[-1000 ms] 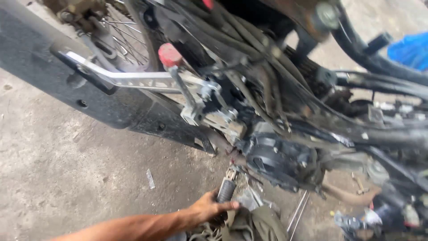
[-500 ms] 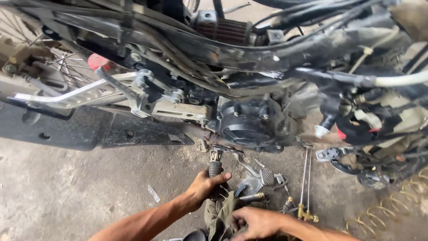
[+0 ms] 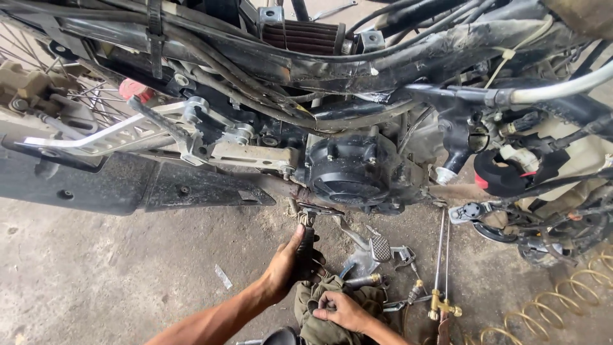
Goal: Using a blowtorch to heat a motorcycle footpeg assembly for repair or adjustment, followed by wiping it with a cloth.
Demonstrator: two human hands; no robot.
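Observation:
A stripped motorcycle stands over a concrete floor, its black engine case (image 3: pixel 357 169) at the middle of the view. My left hand (image 3: pixel 288 265) reaches up from the bottom and is wrapped around a black rubber-covered foot peg (image 3: pixel 308 237) just below the engine. My right hand (image 3: pixel 341 310) lies lower, fingers closed on an olive green rag (image 3: pixel 322 326) bunched on the floor. A brake pedal (image 3: pixel 380 248) with a ribbed pad sits right of the peg.
A silver footrest bracket (image 3: pixel 115 135) and black panel (image 3: pixel 128 185) stretch to the left. Thin metal rods with a brass fitting (image 3: pixel 440 306) lie on the floor at right. A yellow coiled hose (image 3: pixel 568 300) curls at bottom right. Cables hang around the frame.
The view has shifted right and closer to the engine. My right hand came into view and closed on the rag; my left hand stays on the foot peg.

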